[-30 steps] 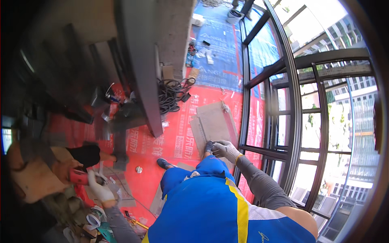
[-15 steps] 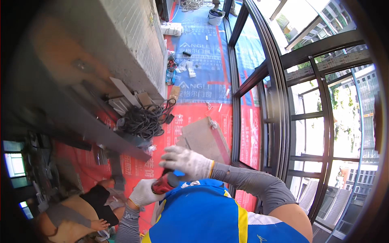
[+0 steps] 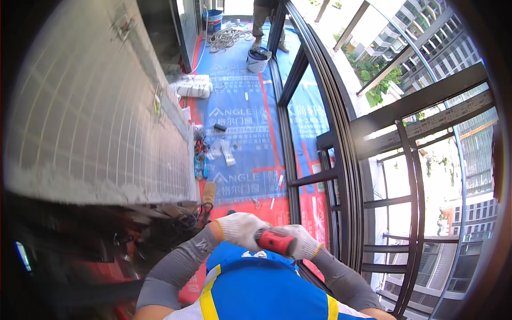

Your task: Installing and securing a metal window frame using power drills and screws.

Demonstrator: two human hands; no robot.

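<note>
A red and black cordless drill (image 3: 275,242) is held close in front of my chest, its blunt end angled toward the right. My left hand (image 3: 241,229), in a whitish knit glove, is closed at the drill's left end. From the other side, my right hand (image 3: 301,240), gloved likewise, wraps its fingers over the drill's body. The gloves cover part of the drill, and its tip cannot be seen. Both forearms wear grey sleeves.
Dark window frames (image 3: 352,176) rise along the right. A tiled wall block (image 3: 101,106) stands at the left. Ahead, the sheeted floor (image 3: 234,152) bears small tools (image 3: 200,160), a white bucket (image 3: 257,61) and coiled rope (image 3: 228,38). Another person's legs (image 3: 261,21) show at the far end.
My view has swung to the left wall and far floor. The drill has moved right and up with my left hand; my right hand, apart from it before, has closed on it.
</note>
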